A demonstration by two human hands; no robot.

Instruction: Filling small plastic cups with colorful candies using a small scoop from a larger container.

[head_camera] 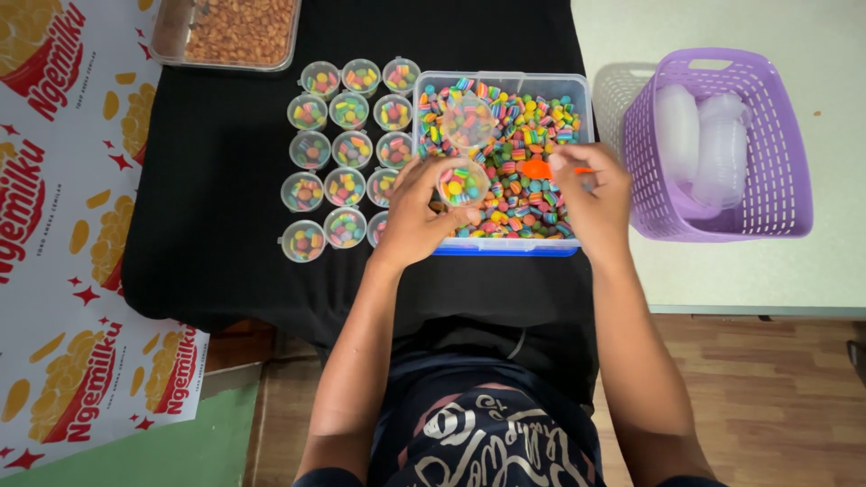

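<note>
At frame centre, the left hand [417, 216] grips a part-filled small clear plastic cup [463, 181] over the clear rectangular tub of rainbow candies [519, 126], the right hand [591, 191] pinching an orange scoop [538, 169]; about fourteen filled cups [346, 149] stand left, empties stacked in the purple plastic basket [785, 144] at right.

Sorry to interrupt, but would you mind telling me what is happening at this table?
A person is filling small clear cups with multicoloured sweets. The left hand holds a partly filled cup over a clear tub of sweets, while the right hand holds an orange scoop. Filled cups stand in rows on the black cloth; a purple basket holds empty ones.
</note>
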